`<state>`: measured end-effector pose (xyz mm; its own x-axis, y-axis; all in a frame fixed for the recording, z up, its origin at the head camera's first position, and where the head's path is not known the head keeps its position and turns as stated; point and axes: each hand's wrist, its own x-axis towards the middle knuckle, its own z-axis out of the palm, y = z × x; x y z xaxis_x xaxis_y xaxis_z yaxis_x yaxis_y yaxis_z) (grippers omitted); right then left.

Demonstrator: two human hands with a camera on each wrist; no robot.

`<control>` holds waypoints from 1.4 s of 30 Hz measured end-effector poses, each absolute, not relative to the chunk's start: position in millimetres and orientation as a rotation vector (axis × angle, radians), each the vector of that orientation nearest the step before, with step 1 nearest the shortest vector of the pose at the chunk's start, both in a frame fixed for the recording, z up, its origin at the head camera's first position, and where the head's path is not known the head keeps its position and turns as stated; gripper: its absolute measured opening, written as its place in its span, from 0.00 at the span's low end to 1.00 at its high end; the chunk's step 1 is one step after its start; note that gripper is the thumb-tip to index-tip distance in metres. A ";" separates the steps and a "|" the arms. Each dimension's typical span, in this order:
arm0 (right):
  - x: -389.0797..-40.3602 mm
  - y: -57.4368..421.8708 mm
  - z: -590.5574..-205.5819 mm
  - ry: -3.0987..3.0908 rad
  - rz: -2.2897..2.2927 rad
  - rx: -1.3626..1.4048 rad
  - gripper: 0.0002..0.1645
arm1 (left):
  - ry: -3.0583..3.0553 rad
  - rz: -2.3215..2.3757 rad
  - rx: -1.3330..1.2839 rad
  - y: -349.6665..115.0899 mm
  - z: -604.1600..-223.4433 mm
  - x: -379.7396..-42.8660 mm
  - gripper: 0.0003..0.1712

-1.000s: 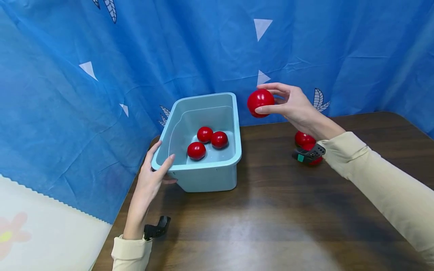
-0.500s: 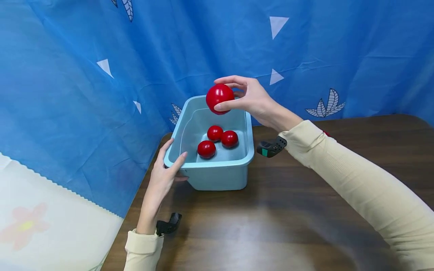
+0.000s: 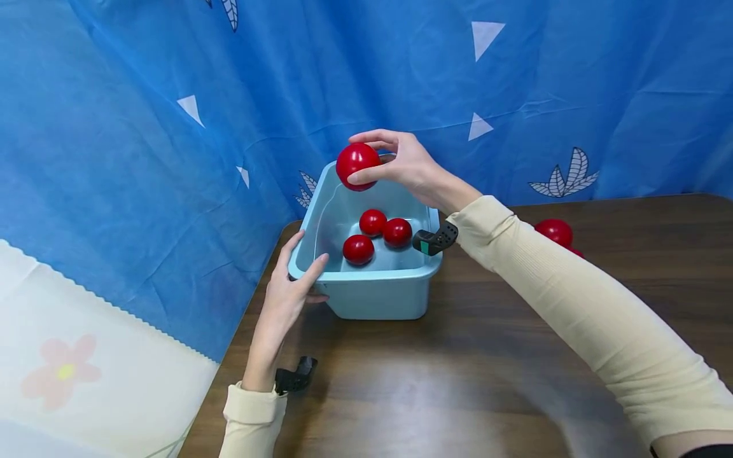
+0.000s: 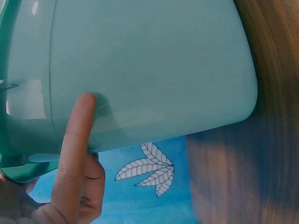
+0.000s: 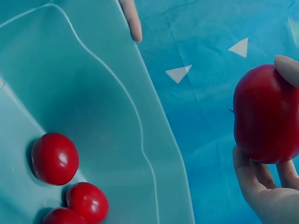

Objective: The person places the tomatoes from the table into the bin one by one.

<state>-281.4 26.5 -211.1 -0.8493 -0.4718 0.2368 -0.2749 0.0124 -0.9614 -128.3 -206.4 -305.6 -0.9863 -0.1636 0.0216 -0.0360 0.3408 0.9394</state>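
Note:
My right hand [image 3: 408, 166] holds a glossy red apple [image 3: 354, 158] between thumb and fingers, above the far part of a light-blue plastic bin [image 3: 378, 298]. The right wrist view shows that apple [image 5: 264, 114] from below, with a short stem in its dimple. At the bin's near left corner, my left hand [image 3: 283, 294] grips the rim. One finger [image 4: 77, 135] lies straight along the outer wall in the left wrist view. Three red apples [image 3: 358, 250] sit together on the bin floor.
More red apples [image 3: 553, 231] lie on the dark wooden table [image 3: 487, 356] to the right, partly hidden behind my right sleeve. A blue patterned curtain [image 3: 275, 76] hangs right behind the bin and along the left. A white cloth with a flower [image 3: 63, 372] is at lower left.
My right hand has carried the apple leftward from beside the bin to over it. My left hand keeps its grip on the rim. The head view has shifted slightly left.

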 end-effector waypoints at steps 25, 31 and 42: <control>-287.9 47.5 -230.7 2.108 -1.961 -0.654 0.41 | -2.483 -1.748 0.213 -192.0 -305.4 -130.0 0.44; -286.9 48.5 -229.4 2.093 -1.948 -0.670 0.39 | -2.482 -1.754 0.226 -193.3 -304.4 -128.8 0.44; -285.2 52.4 -224.5 2.004 -1.978 -0.744 0.36 | -2.481 -1.748 0.244 -197.6 -298.8 -124.8 0.44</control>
